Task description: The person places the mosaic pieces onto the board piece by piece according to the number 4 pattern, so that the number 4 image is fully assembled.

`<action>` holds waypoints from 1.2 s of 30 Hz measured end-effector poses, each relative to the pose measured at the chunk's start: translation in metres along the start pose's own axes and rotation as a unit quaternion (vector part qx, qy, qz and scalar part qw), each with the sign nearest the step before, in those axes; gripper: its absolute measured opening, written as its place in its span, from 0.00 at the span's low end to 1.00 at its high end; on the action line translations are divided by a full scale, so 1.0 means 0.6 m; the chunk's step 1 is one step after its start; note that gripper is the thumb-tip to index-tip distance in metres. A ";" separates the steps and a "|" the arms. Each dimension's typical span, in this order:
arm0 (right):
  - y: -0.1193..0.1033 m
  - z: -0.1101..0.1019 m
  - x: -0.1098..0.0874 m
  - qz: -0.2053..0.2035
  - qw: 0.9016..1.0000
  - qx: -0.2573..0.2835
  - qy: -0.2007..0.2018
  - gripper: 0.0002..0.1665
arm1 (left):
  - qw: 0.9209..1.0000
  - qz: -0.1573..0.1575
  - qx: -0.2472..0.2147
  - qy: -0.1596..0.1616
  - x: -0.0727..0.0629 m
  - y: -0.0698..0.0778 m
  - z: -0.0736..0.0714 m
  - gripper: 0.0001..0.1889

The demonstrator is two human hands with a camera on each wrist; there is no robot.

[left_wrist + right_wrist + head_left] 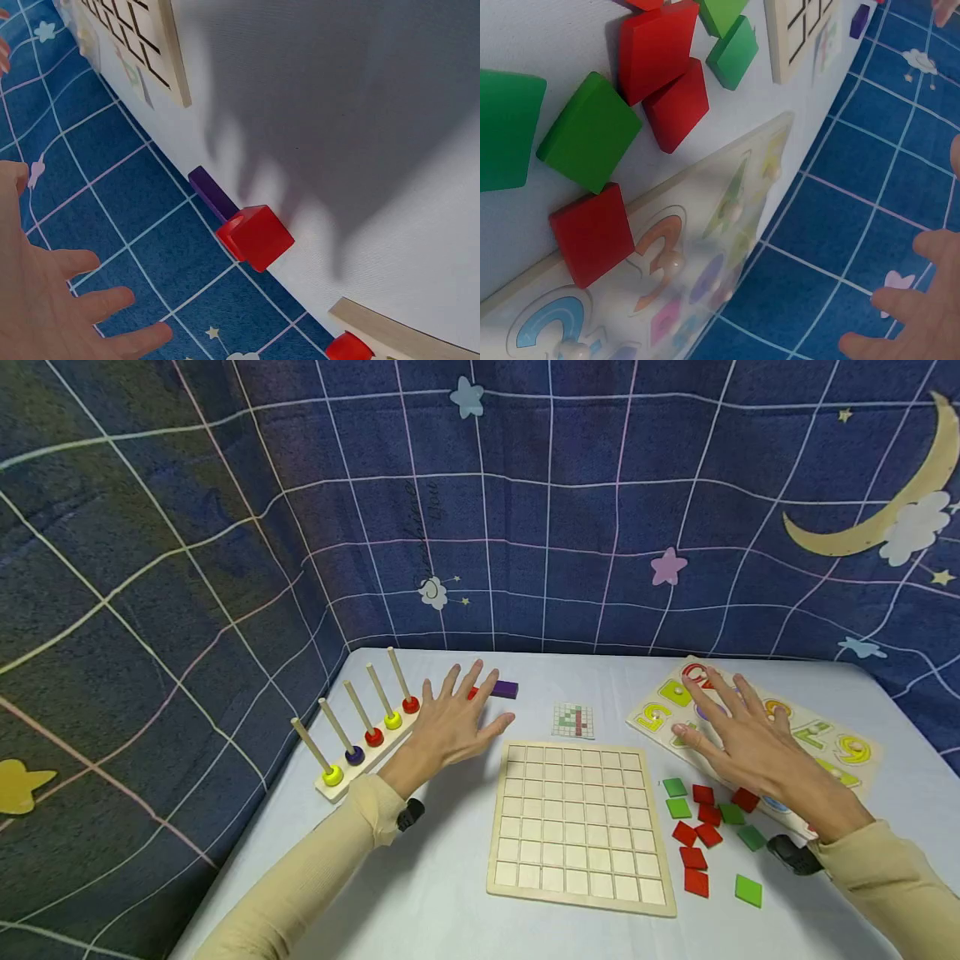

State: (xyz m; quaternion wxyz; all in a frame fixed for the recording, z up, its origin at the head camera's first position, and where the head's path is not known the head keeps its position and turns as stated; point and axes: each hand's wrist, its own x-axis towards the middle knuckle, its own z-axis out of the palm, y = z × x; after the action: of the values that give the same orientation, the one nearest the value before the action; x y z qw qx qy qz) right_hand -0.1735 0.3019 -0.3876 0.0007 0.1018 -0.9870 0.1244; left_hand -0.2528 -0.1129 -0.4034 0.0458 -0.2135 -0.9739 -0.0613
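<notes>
My left hand (pixel 453 723) hovers with spread fingers between the peg stand and the grid board, holding nothing. Beyond its fingertips lie a purple block (pixel 505 690) and a red block (pixel 259 237), the red one partly hidden behind the fingers in the head view. My right hand (pixel 757 745), fingers also spread and holding nothing, is over the wooden number puzzle board (pixel 862 752). Between the hands lies a wooden grid board (pixel 573 827) with bare squares. Red tiles (pixel 696 883) and green tiles (pixel 748 891) are scattered right of it, several of each.
A small pattern card (pixel 573 721) lies behind the grid board. On the left stands a wooden peg stand (pixel 332 790) with upright pegs and yellow, red and dark blue rings. A dark blue patterned cloth (pixel 570 527) hangs behind and left of the white table (pixel 450 902).
</notes>
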 end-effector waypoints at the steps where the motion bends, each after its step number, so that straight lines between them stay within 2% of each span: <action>1: 0.001 0.000 -0.001 0.000 1.000 0.001 0.000 0.52 | 1.000 0.000 0.001 -0.002 0.001 0.001 0.000 0.43; 12: 0.016 -0.001 -0.014 0.009 1.000 0.015 -0.004 0.52 | 1.000 0.024 -0.005 -0.001 0.004 0.016 -0.005 0.44; 18: 0.015 0.005 -0.011 -0.001 0.999 0.030 -0.022 0.55 | 0.998 0.053 0.010 -0.014 -0.024 0.020 -0.016 0.44; 22: 0.019 0.007 -0.011 -0.041 0.998 0.043 -0.010 0.55 | 0.994 0.099 0.021 -0.034 -0.047 0.021 -0.022 0.45; 25: 0.021 0.011 -0.007 -0.098 0.994 0.050 0.016 0.51 | 0.990 0.127 0.009 -0.059 -0.063 0.021 -0.025 0.48; 28: 0.022 0.017 -0.001 -0.148 0.987 0.060 0.027 0.42 | 0.984 0.151 0.000 -0.090 -0.076 0.023 -0.024 0.52; 32: 0.019 0.028 0.006 -0.175 0.982 0.076 -0.007 0.29 | 0.974 0.175 -0.010 -0.146 -0.090 0.022 -0.013 0.62; 36: 0.017 0.038 0.010 -0.198 0.977 0.072 -0.035 0.21 | 0.962 0.166 -0.026 -0.214 -0.103 0.018 0.001 0.72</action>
State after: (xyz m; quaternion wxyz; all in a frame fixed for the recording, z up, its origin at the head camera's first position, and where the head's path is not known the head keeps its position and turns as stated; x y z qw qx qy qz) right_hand -0.1806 0.3047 -0.4122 -0.0166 0.2988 -0.9353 0.1888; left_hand -0.1923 -0.1285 -0.4100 -0.1595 -0.3812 -0.9101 -0.0316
